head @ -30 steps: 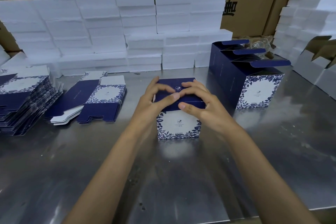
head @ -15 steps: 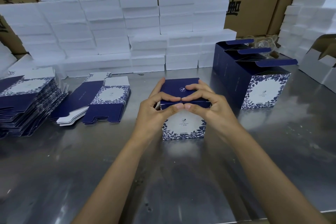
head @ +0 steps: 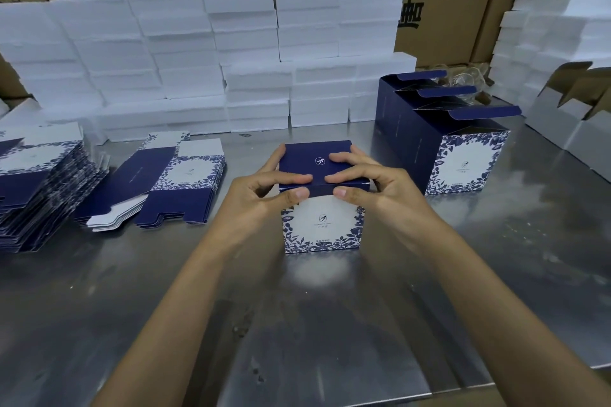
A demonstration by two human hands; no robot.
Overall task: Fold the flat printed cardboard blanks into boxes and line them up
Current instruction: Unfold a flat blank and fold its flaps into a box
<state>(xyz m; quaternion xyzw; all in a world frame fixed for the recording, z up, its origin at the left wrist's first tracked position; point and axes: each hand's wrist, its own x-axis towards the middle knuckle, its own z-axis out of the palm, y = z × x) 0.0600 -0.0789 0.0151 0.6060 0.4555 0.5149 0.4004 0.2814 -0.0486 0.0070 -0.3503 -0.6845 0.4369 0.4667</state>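
Head view: both hands, left [head: 261, 195] and right [head: 373, 188], pinch the navy floral cardboard box's [head: 322, 225] lid, which uneven pressure could crease.

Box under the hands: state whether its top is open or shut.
Nearly shut: the box has its navy lid folded flat, both hands pinching the front edge; full tuck cannot be told.

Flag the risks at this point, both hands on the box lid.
1. Both hands, left hand and right hand, pinch the lid's front edge on the box; uneven pressure could crease the flap or leave it untucked.
2. The finished boxes stand close to the right with lids open; moving the new box over could knock them.
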